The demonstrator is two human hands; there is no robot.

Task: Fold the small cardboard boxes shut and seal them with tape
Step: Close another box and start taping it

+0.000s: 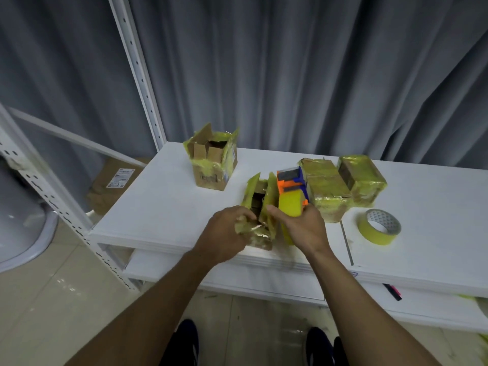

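A small cardboard box (260, 196) covered in yellow tape stands near the white table's front edge, its top flaps open. My left hand (228, 233) grips its near left side. My right hand (303, 228) holds a tape dispenser (290, 192) with an orange and blue frame and a yellow roll, pressed against the box's right flap. Another open box (212, 159) stands at the back left. Two taped, closed boxes (326, 191) (361, 179) lie to the right.
A loose roll of yellow tape (379, 226) lies on the white table (163, 207) at the right. A white shelf upright (137, 70) rises at the back left. A marker (393, 291) lies on the lower shelf. A brown parcel (113, 183) sits on the floor at left.
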